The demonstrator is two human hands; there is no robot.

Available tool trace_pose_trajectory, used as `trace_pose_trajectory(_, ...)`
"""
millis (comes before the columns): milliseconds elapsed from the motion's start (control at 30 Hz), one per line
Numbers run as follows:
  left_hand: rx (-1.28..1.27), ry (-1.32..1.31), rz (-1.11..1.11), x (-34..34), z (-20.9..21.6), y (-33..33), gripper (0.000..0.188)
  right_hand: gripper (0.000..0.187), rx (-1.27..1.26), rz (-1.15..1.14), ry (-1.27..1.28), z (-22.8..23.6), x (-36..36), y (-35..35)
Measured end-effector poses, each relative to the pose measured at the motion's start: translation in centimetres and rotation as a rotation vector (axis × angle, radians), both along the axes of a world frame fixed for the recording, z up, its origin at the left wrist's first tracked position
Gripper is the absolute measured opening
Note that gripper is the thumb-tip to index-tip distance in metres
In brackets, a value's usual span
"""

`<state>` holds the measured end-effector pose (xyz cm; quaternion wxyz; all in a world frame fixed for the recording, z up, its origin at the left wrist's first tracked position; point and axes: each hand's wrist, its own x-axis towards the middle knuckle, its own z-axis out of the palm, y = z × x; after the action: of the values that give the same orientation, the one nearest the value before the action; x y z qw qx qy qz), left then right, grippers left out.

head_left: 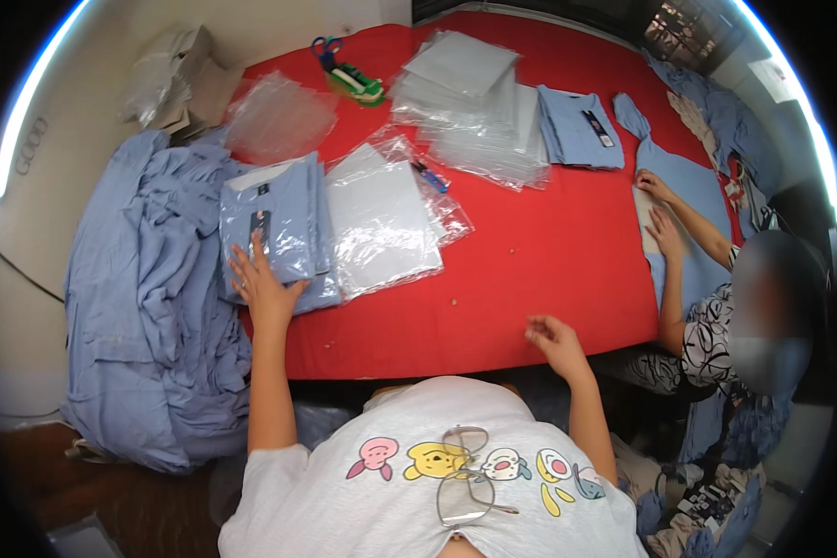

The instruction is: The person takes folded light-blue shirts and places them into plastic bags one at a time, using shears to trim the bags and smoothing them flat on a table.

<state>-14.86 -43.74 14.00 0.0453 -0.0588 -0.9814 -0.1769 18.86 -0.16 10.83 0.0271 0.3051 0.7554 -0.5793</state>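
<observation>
My left hand (268, 282) lies with spread fingers on the top folded blue shirt (288, 200) of a stack at the left. That shirt is in a clear plastic bag and carries a dark tag. My right hand (558, 342) hovers by the table's near edge, its fingers loosely bent and apart, with nothing visible in it. Right of the stack, clear bags with white sheets (386, 223) lie flat, and a blue cutter (431, 177) rests on the plastic. A folded blue shirt with a dark tag (581, 130) lies farther back, outside my reach.
A large heap of blue shirts (149, 298) hangs over the left side of the red table (521, 251). Behind are piles of clear bags (479, 112), a green tape dispenser (358, 86) and scissors (325, 51). At right, a co-worker's hands (662, 219) handle a blue shirt (688, 177).
</observation>
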Motion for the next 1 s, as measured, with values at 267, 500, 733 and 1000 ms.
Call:
trace_pose_trajectory(267,-0.037,0.016,-0.178,10.8,-3.2,7.0,0.095,0.043,-0.379,-0.433,0.315,-1.0,-16.2,18.1)
trace_pose_trajectory(500,0.038,-0.035,-0.007,13.7,-4.2,8.5,0.08,0.051,-0.61,-0.897,0.655,-7.0,-27.2,34.0)
trace_pose_trajectory(733,0.075,-0.16,0.029,18.8,-4.1,9.7,0.069,0.06,-0.815,-0.908,0.491,-4.1,-31.6,31.1)
trace_pose_trajectory(1000,0.211,-0.187,-0.154,19.5,-5.6,11.7,0.049,0.049,-0.692,-0.83,0.534,-7.4,-28.9,27.1)
